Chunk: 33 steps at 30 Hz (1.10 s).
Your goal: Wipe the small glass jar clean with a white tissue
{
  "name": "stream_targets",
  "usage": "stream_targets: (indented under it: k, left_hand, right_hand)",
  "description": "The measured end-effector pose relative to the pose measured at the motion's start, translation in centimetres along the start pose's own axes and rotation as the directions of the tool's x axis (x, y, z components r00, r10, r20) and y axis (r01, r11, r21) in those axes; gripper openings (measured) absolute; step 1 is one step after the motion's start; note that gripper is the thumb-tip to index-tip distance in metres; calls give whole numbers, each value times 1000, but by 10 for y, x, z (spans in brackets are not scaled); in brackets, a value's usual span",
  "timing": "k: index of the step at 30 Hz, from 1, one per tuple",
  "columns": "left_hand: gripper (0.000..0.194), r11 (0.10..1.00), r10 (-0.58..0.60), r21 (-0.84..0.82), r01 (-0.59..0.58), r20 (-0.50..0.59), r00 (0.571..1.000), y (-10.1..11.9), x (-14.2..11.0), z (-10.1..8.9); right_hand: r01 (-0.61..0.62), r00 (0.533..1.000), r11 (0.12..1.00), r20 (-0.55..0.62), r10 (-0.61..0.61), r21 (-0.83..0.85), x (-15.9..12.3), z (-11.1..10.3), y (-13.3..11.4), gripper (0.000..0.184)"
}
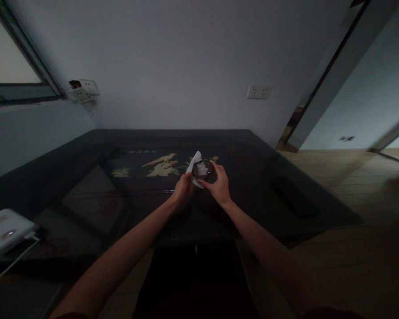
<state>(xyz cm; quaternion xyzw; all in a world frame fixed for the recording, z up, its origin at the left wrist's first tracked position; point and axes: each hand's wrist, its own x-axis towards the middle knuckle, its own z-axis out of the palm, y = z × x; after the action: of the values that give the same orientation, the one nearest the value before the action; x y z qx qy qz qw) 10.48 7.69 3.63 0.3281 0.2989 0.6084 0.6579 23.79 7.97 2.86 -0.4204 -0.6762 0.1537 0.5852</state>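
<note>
- Cupping a small dark bowl (pixel 201 169) over the table's (pixel 249 212) middle in the head view, the right hand (pixel 221 187) has thumb and fingers round it; the left hand (pixel 183 188) grips white tissue (pixel 197 156) at its left side.
- Slipping looks the danger: a loose right-hand hold could drop it onto the glossy top, and a hard tug might tear the tissue.
- Near left, a white box (pixel 7 228) trails a cable (pixel 15 261); right, a long dark object (pixel 294 197) lies flat, both well apart from the hands.

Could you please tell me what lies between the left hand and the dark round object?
In the head view, a thin white sheet lies between the left hand and the dark round object.
</note>
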Motion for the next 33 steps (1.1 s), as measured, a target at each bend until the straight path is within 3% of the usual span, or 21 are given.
stream_targets:
  k: [7,14,18,22,28,33]
  left_hand:
    - [26,998,61,14,-62,34,998,-4,13,-9]
    - [24,996,-26,-79,27,17,1000,10,6,-5]
    - [31,985,-57,-157,73,104,993,10,1,-1]
    - [33,980,-52,-182,78,143,988,8,0,1]
    - [31,992,32,-129,-18,107,994,4,1,3]
    - [37,995,65,-80,-59,83,994,0,1,2]
  right_hand:
    - [11,997,1000,80,-12,9,0,-5,2,73]
    - [-126,974,934,221,52,335,2,2,2,78]
    - [-157,979,898,188,85,412,3,4,2,80]
    - [-97,991,941,120,61,325,1,4,1,71]
    - [-182,983,902,101,155,392,0,8,0,79]
    - [-162,983,910,145,114,381,-1,12,8,73]
